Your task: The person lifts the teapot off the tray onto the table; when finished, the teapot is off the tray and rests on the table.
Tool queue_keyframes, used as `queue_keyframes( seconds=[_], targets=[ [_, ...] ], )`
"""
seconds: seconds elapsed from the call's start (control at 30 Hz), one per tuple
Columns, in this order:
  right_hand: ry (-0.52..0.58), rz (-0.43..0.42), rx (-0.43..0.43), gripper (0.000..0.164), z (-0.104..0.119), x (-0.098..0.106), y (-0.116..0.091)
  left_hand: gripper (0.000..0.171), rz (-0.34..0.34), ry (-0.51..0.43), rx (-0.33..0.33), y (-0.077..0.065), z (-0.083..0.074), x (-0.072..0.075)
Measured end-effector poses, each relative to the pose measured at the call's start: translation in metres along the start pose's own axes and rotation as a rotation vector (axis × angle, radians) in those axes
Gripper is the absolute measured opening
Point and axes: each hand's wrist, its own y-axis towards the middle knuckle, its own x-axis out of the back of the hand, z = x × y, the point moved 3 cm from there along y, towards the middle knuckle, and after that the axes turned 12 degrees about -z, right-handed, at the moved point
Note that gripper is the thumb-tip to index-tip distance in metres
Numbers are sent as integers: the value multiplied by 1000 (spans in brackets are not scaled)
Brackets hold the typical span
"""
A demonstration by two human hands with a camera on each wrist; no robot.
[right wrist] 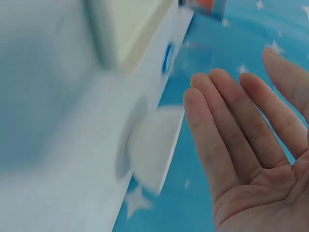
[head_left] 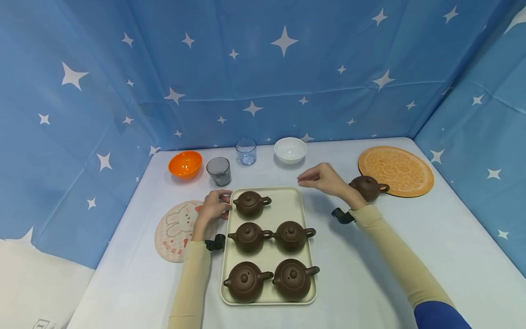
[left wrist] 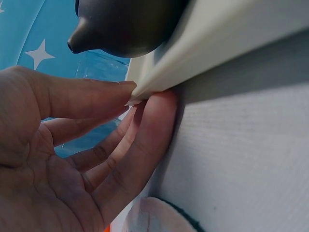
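Note:
A cream tray (head_left: 283,201) bears several brown teapots: a lone teapot (head_left: 249,204) at the far left, a pair in the middle and a larger pair at the near end. My left hand (head_left: 213,205) pinches the tray's left rim near its far corner, thumb above and fingertips under the edge in the left wrist view. The spout of a teapot (left wrist: 130,24) juts just above the thumb. Off the tray's far right corner, my right hand (head_left: 324,179) hovers with fingers extended and nothing in it. Its palm (right wrist: 260,193) shows bare in the right wrist view.
Another brown teapot (head_left: 368,188) sits by the orange round mat (head_left: 396,171), partly behind the right wrist. Along the back stand an orange bowl (head_left: 185,164), a grey glass (head_left: 219,171), a blue glass (head_left: 246,151) and a white bowl (head_left: 290,150). A rabbit mat (head_left: 172,235) lies left.

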Motion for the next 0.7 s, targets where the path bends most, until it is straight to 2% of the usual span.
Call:
queue_keyframes(
  seconds=[0.2, 0.37, 0.53, 0.7],
  targets=[
    [34, 97, 52, 23, 23, -38, 12, 53, -3, -3, -3, -2, 0, 0],
    [18, 185, 87, 27, 32, -63, 18, 53, 3, 1, 6, -3, 2, -1],
    [-18, 230, 131, 25, 38, -78, 23, 53, 0, -3, -7, -1, 2, -1],
    [-49, 254, 137, 23, 41, -86, 26, 54, -10, 8, -19, 0, 0, 0]
  ],
)
